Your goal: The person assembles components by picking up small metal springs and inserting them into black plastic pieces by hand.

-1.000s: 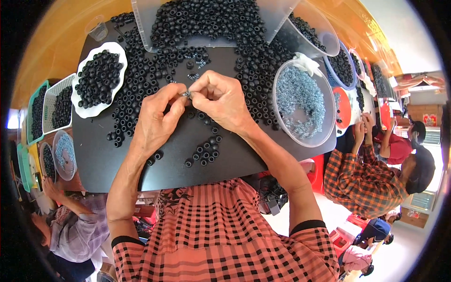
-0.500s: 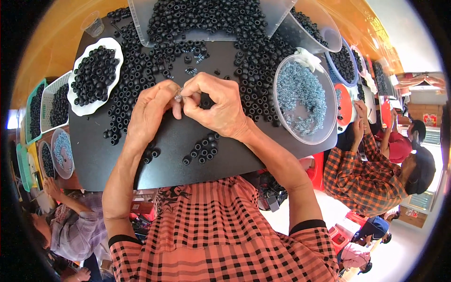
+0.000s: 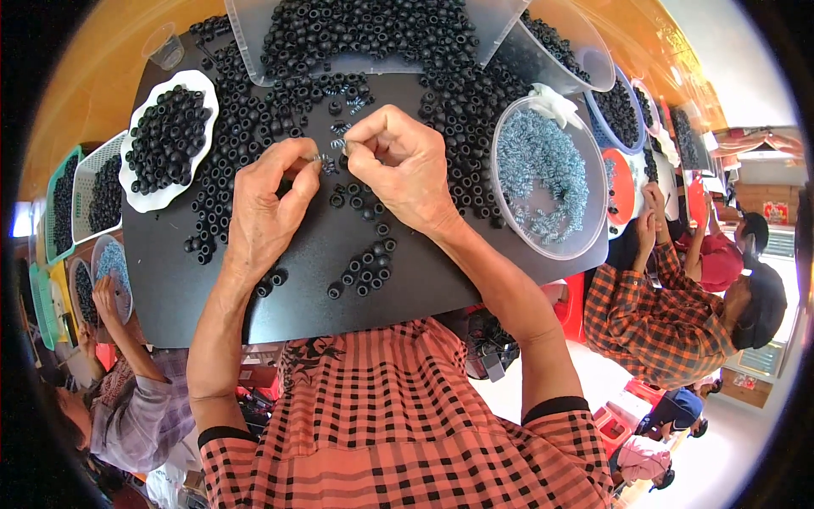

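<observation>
My left hand (image 3: pixel 275 199) pinches a small metal coil spring (image 3: pixel 326 164), which sticks out past the fingertips. A hand's width or less to its right, my right hand (image 3: pixel 398 165) has thumb and forefinger pressed together, the other fingers curled. Another coil spring (image 3: pixel 338 143) shows right at its fingertips; whether it is gripped or lies on the table behind is unclear. A few loose springs (image 3: pixel 341 128) lie just beyond. Round black hollow caps (image 3: pixel 354 201) sit on the dark table (image 3: pixel 407 293) below the hands, and larger heaps of them spread on both sides.
Ahead stands a clear bin (image 3: pixel 365 64) of black caps. At right is a round clear tub (image 3: pixel 555 242) of springs, with a blue basket (image 3: pixel 609 140) behind. A white scalloped plate (image 3: pixel 153 201) of caps lies left. Co-workers sit at left (image 3: pixel 140 416) and right (image 3: pixel 670 331).
My hands, together at the fingertips before, have drawn slightly apart. Springs now show between them. The co-worker at left has reached a hand to a tub of springs.
</observation>
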A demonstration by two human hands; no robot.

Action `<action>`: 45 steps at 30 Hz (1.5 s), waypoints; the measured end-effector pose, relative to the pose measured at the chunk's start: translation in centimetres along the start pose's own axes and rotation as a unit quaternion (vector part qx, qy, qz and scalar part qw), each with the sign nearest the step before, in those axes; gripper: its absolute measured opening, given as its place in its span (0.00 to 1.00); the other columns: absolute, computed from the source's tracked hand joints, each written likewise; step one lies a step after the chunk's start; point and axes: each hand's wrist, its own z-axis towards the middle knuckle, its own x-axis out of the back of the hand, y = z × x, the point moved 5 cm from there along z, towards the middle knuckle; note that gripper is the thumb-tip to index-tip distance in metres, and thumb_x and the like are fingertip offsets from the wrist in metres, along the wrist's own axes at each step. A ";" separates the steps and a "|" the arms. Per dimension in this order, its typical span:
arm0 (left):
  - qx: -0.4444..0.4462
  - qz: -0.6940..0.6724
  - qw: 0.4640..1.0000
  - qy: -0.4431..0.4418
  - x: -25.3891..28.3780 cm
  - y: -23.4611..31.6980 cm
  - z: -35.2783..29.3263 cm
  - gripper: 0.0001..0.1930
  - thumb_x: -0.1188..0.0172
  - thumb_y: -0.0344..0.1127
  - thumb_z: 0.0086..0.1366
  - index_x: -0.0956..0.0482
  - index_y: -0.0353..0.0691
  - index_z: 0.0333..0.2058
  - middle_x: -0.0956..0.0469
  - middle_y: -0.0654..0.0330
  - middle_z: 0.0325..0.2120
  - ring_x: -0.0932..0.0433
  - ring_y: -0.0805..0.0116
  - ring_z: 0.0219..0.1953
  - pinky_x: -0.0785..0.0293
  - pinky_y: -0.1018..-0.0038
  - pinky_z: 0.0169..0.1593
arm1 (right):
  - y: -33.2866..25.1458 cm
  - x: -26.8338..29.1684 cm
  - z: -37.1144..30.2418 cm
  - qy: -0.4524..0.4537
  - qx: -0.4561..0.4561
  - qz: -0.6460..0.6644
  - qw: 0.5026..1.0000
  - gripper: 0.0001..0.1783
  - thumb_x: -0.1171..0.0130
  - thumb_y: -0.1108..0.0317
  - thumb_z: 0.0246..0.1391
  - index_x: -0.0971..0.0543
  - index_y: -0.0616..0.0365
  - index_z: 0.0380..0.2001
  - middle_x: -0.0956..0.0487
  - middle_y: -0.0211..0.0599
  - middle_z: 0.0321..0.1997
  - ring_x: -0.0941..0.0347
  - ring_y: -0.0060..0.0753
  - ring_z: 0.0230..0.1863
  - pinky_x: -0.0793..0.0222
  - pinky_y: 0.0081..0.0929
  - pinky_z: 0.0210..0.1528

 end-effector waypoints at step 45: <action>0.044 -0.143 0.986 -0.078 -0.7 -1.3 -0.3 0.10 0.53 0.35 0.69 0.27 0.35 0.36 0.27 0.64 0.21 0.29 0.76 0.27 0.33 0.80 0.30 | -0.1 -1.0 -0.8 -0.088 -0.021 -0.062 0.994 0.04 0.41 0.79 0.48 0.24 0.63 0.29 0.23 0.24 0.25 0.29 0.11 0.27 0.32 0.14 0.28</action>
